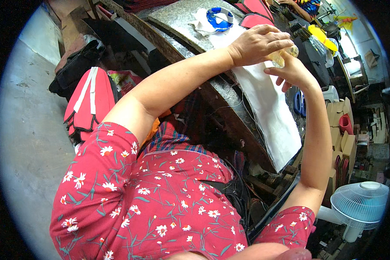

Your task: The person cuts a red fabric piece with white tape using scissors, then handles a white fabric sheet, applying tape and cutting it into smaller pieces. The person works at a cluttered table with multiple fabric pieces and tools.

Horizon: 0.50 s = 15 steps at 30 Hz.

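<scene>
Small clear plastic bottle w/ yellowish liquid (pixel 284 57) is sitting up in the air between both hands, over the far end of the long white cloth strip (pixel 271 106) on the dark workbench (pixel 229 117). Left hand (pixel 259 43) is wrapping over the bottle's top, fingers curled closed round it; right hand (pixel 292 71) is coming in from below, thumb & forefinger pinching the lower part, other fingers hanging loose.

Step in hand, as I'm reading it: opening or steadying the bottle, poss. twisting a cap – cap itself is hidden under the left fingers, so can't tell if it's on or off. Next move is prob. calling for a firm hold below while the top hand is turning, & keeping the bottle upright so nothing is dripping on the cloth.

Farther out: blue-and-white ring of tape or trim (pixel 219 18) on crumpled white fabric, red padded pieces w/ white strips (pixel 89 102) stacked at left, blue-handled scissors (pixel 300 103) beside the cloth, white floor fan (pixel 360 203) low at right.
</scene>
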Motion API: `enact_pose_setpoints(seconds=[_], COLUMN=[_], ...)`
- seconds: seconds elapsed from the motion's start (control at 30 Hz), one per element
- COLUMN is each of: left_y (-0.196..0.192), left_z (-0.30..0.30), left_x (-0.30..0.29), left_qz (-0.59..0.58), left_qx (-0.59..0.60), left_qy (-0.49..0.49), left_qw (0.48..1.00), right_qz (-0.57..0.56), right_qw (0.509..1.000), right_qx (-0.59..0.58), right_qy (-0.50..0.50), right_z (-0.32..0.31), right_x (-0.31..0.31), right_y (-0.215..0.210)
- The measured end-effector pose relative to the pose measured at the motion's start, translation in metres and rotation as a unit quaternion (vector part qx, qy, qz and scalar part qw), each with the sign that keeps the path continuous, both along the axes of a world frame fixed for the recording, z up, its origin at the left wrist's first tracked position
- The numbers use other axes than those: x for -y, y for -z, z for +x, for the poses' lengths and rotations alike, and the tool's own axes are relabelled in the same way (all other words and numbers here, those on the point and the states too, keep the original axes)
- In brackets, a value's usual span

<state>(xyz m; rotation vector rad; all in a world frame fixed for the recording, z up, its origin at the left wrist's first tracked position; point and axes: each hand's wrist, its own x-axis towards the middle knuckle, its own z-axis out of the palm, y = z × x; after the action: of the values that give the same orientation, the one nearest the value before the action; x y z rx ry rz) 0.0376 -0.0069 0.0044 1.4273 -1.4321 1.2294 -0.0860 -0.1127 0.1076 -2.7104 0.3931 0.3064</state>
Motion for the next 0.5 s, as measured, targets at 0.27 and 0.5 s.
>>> enact_pose_setpoints(seconds=[0.27,0.5], left_y=[0.004,0.019], left_z=[0.003,0.016], left_x=[0.006,0.007], left_qz=[0.003,0.079], left_qx=[-0.081,-0.31], left_qy=[0.028,0.117], left_qw=[0.996,0.94], right_qz=[0.123,0.042], right_qw=[0.988,0.976], right_qx=[0.087,0.194], right_qy=[0.016,0.086], right_z=[-0.032,-0.13], right_x=[0.018,0.056], right_y=[-0.019,-0.024])
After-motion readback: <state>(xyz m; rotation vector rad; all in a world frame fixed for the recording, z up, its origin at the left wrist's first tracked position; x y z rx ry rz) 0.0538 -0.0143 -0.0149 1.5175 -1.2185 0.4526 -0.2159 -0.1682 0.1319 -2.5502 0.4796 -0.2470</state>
